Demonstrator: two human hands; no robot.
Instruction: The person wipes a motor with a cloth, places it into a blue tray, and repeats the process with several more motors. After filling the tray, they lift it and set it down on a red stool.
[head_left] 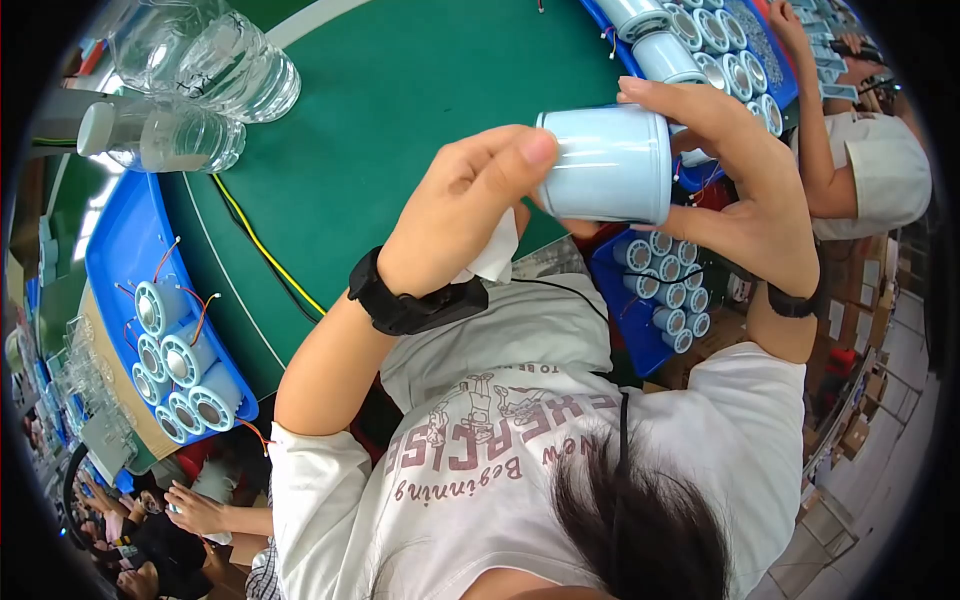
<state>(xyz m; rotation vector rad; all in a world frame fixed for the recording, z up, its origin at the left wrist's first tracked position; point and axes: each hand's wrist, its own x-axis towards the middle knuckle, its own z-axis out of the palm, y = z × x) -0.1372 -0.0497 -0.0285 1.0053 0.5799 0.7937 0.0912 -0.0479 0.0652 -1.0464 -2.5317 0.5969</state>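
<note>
Over the green table I hold a light-blue cylindrical housing (605, 165) on its side, glossy, with a raised rim at its right end. My left hand (465, 195) grips its left end, the thumb lying on the side wall. A piece of white cloth or paper (497, 250) shows below that hand; whether the fingers hold it is hidden. My right hand (750, 180) curls around the rimmed end, fingers at the upper edge and thumb at the lower edge. The inside of the housing cannot be seen.
A blue tray (125, 255) at left holds several similar cylinders with wires. Large and small clear bottles (190, 135) stand at upper left. A yellow-green cable (265, 255) crosses the green table (400, 70). More filled blue trays (690, 180) are at right, near another person's cap (885, 175).
</note>
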